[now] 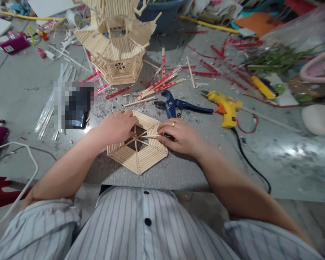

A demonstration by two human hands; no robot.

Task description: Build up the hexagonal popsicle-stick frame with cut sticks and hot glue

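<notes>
A flat hexagonal panel of glued wooden sticks (pixel 137 160) lies on the table before me, with an open middle crossed by thin spokes. My left hand (pixel 116 126) rests over its upper left side, fingers closed on the panel near the hub. From the right, my right hand (pixel 180 135) pinches a thin wooden stick (pixel 152 136) that points toward the hub. A dark slim item (pixel 168 136) also shows under those fingers; its kind is unclear. Just beyond the panel, blue-handled cutters (pixel 170 104) lie beside a yellow hot glue gun (pixel 226 108).
A tiered stick-built pagoda model (pixel 119 47) stands at the back. Loose sticks with red-marked wrappers (pixel 162 83) are scattered in front of it. A phone (pixel 77 108) and clear glue sticks (pixel 52 97) lie left. The glue gun's black cord (pixel 243 155) runs to the table edge.
</notes>
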